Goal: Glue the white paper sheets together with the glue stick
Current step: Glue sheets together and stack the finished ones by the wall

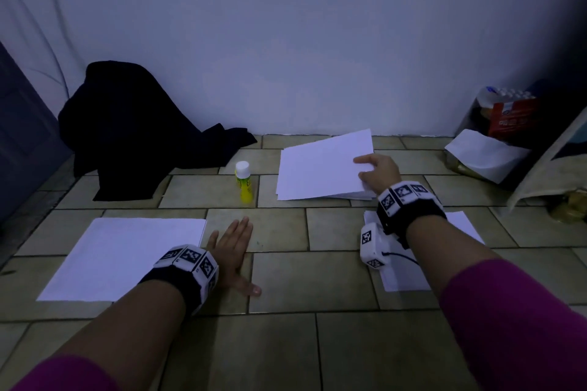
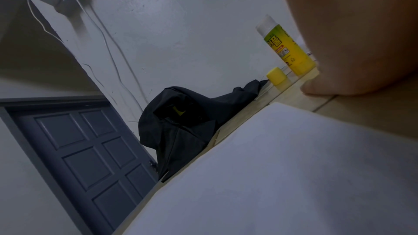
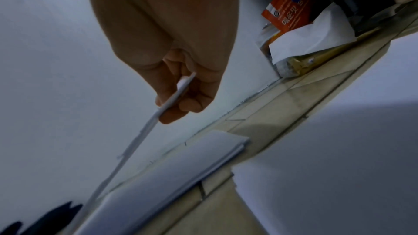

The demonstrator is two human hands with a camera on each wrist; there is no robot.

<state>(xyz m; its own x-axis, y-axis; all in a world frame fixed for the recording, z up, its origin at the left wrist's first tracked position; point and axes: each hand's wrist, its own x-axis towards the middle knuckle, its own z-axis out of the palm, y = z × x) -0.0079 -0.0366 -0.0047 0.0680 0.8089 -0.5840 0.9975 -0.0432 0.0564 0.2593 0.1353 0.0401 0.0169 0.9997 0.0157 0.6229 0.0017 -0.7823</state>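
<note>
A yellow glue stick (image 1: 244,183) with a white cap stands upright on the tiled floor; it also shows in the left wrist view (image 2: 286,49). My left hand (image 1: 233,251) lies flat on the floor, fingers straight, beside a single white sheet (image 1: 127,259). My right hand (image 1: 365,168) pinches the near right corner of the top white sheet (image 1: 320,162) and holds it tilted above a paper stack (image 3: 169,176). The right wrist view shows thumb and fingers (image 3: 181,106) closed on the sheet's edge (image 3: 144,131). Another white sheet (image 1: 401,273) lies under my right forearm.
A black cloth heap (image 1: 136,127) sits against the wall at the back left, next to a grey door (image 2: 90,158). Packaged goods and a white bag (image 1: 486,152) crowd the back right corner. A small yellow cylinder (image 2: 276,77) stands near the glue stick.
</note>
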